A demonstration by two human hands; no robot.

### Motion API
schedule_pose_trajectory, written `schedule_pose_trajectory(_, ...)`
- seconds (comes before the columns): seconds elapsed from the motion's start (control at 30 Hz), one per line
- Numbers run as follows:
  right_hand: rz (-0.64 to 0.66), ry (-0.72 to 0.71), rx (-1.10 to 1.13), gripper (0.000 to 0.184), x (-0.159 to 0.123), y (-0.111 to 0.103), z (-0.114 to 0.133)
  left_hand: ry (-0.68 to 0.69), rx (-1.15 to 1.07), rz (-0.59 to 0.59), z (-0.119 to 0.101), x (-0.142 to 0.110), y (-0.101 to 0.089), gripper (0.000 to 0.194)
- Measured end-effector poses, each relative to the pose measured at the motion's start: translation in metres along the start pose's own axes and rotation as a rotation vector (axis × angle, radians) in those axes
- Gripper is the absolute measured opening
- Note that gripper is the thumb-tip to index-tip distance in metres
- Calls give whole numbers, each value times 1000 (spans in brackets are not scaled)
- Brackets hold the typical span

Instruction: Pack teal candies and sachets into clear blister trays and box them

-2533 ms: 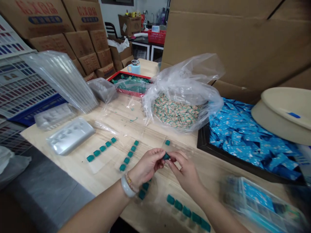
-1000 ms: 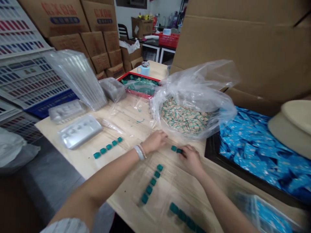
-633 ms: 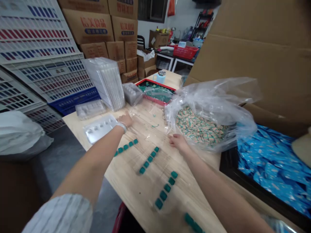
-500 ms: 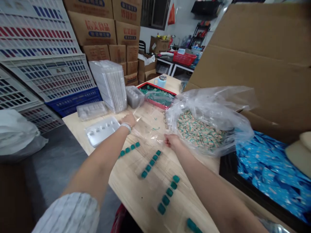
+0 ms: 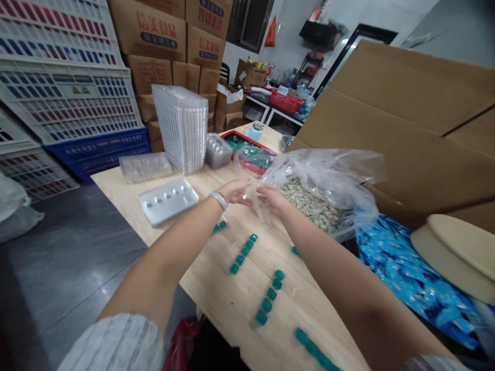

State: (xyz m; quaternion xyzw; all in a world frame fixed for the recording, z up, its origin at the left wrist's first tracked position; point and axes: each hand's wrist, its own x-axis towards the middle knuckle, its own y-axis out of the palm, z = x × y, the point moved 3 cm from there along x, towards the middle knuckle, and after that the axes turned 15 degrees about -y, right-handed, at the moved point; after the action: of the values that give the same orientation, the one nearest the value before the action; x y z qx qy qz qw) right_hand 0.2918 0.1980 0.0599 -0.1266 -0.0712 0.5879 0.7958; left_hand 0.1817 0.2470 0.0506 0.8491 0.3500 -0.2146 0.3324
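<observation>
My left hand [image 5: 234,191] and my right hand [image 5: 273,201] meet above the wooden table [image 5: 209,288], both gripping the edge of a clear plastic bag [image 5: 320,178]. The bag is lifted off the tabletop and partly covers a mound of small wrapped sweets [image 5: 309,203]. Rows of teal gel cubes lie on the wood below my hands, one [image 5: 243,253] nearest them and another [image 5: 268,298] closer to me. A short row [image 5: 218,226] is partly hidden by my left forearm.
A silver blister tray [image 5: 167,202], a tall stack of clear trays [image 5: 181,129] and a red tray of teal pieces [image 5: 247,147] stand on the table. Blue packets [image 5: 410,273] and a beige basin [image 5: 452,257] lie to the right, beside large cardboard sheets.
My hands have come together from reaching apart and now hold the plastic up off the table. Earlier they held and set down teal cubes. The view has swung toward the left.
</observation>
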Motion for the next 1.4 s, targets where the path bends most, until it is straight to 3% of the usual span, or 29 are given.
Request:
schedule_pose_trajectory(0.13, 84, -66, 7, 12, -8, 7, -3, -51, -87, 42, 20, 19, 27, 18)
schedule_pose_trajectory(0.27, 38, -100, 18, 16, -22, -13, -5, -50, -118, 71, 29, 27, 42, 8)
schedule_pose_trajectory(0.47, 52, -109, 24, 11, -43, -38, 15, 14, -195, 161, 33, 10, 67, 6)
schedule_pose_trajectory(0.63, -54, -122, 81, 19, -52, -55, 37, 40, -245, 197, 38, -6, 99, 13)
schedule_pose_trajectory(0.8, -115, -92, 270, 36, -91, -57, 35, 62, -285, 188, 70, -16, 126, 11)
schedule_pose_trajectory(1.03, 12, -52, 495, 23, -135, -50, 23, 51, -292, 164, 118, -37, 116, 12)
schedule_pose_trajectory(1.17, 85, 34, 667, 37, -146, -36, 23, 58, -314, 170, 130, -51, 103, 7)
schedule_pose_trajectory(1.3, 74, -70, 522, 39, -152, -30, 24, 20, -306, 110, 141, -66, 87, 18)
schedule_pose_trajectory(1.4, -3, -227, 331, 35, -144, -42, 23, -14, -284, 99, 144, -82, 76, 31)
